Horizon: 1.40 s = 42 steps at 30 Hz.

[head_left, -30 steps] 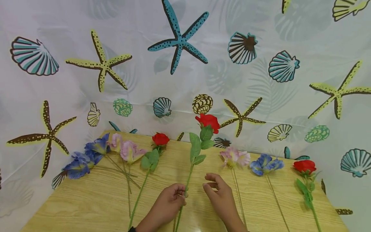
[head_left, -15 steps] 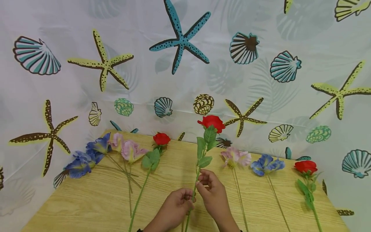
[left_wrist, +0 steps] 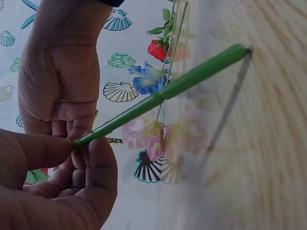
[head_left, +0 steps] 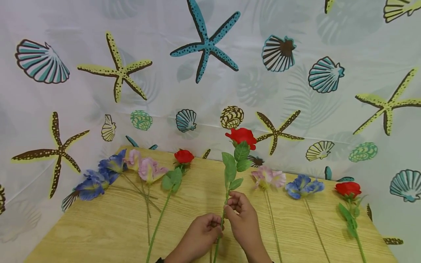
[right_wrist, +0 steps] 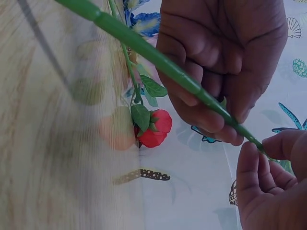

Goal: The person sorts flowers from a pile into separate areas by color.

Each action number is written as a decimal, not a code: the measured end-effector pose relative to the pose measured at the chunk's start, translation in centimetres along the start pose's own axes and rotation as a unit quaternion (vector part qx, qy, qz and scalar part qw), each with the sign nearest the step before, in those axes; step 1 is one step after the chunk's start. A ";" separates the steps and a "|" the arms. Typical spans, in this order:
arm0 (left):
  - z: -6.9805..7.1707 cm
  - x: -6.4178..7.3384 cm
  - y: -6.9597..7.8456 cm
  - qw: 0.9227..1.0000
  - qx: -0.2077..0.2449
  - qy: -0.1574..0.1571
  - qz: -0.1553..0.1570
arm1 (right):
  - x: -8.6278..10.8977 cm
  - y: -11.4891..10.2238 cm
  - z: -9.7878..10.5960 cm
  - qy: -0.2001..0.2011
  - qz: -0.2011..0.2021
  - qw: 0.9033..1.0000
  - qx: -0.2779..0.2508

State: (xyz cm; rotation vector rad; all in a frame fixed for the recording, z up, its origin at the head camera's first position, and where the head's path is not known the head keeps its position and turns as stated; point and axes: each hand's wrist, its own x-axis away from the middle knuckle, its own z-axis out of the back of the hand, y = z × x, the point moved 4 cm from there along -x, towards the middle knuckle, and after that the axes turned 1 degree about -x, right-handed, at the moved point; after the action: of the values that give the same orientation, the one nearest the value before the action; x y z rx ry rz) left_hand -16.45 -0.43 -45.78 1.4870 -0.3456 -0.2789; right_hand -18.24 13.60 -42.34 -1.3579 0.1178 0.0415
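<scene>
An artificial red rose (head_left: 241, 138) with green leaves stands nearly upright in the middle of the head view. My left hand (head_left: 198, 235) pinches its green stem (left_wrist: 192, 79) between thumb and fingers, lower down. Just above, my right hand (head_left: 245, 223) also pinches the stem, below the leaves. In the left wrist view the stem's cut end hangs over the wooden table, its shadow beneath. Both hands appear close together along the stem in the right wrist view, where my right hand (right_wrist: 273, 187) is nearer the bloom.
On the wooden table (head_left: 98, 233), blue flowers (head_left: 93, 182), pink flowers (head_left: 149, 170) and a red rose (head_left: 184, 156) lie to the left. A pink flower (head_left: 268, 178), a blue flower (head_left: 304, 186) and another rose (head_left: 348, 189) lie to the right. A patterned cloth (head_left: 158, 87) hangs behind.
My right hand, earlier apart from the stem, has come left to it and now pinches it. The held rose and my left hand have shifted a little to the right.
</scene>
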 end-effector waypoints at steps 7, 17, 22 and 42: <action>0.9 0.1 -0.4 0.999 -0.032 0.007 -0.006 | 0.1 -0.2 0.8 0.014 0.004 1.000 0.004; 6.9 0.1 0.5 0.966 -0.220 0.121 -0.066 | -0.5 0.1 1.6 0.031 -0.013 0.999 0.000; 9.1 0.7 0.9 0.906 -0.372 0.181 -0.095 | -0.4 0.3 1.8 0.037 -0.027 0.999 0.001; 11.7 1.2 -0.1 0.826 -0.523 0.200 -0.065 | -1.3 1.3 4.3 0.038 -0.064 0.996 0.056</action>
State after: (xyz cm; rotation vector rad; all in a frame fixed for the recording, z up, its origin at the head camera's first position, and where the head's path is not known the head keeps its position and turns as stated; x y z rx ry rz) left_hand -19.97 -11.64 -45.25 0.4369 0.2499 -0.1967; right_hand -19.42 18.09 -42.61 -1.2517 0.0956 -0.1244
